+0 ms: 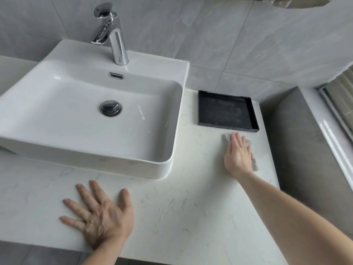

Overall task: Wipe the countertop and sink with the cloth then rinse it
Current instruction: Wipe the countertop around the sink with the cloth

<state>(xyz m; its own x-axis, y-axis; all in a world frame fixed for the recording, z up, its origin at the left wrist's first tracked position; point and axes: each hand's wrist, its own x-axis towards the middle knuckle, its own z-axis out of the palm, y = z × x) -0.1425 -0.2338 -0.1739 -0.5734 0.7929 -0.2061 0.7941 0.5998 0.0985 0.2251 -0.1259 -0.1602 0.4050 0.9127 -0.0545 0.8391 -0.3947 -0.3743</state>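
A white marble countertop (172,213) carries a white rectangular vessel sink (80,150) with a chrome faucet (112,35) at its back. My right hand (237,155) lies flat on a grey cloth (255,163) on the counter's right side, just in front of the black tray. Only the cloth's edges show around the fingers and palm. My left hand (99,215) rests flat on the counter in front of the sink, fingers spread, holding nothing.
A black shallow tray (200,108) stands at the back right of the counter. The counter ends at a grey side wall (298,150) on the right. Grey tiles back the sink. The drain plug (110,108) sits in the basin's middle.
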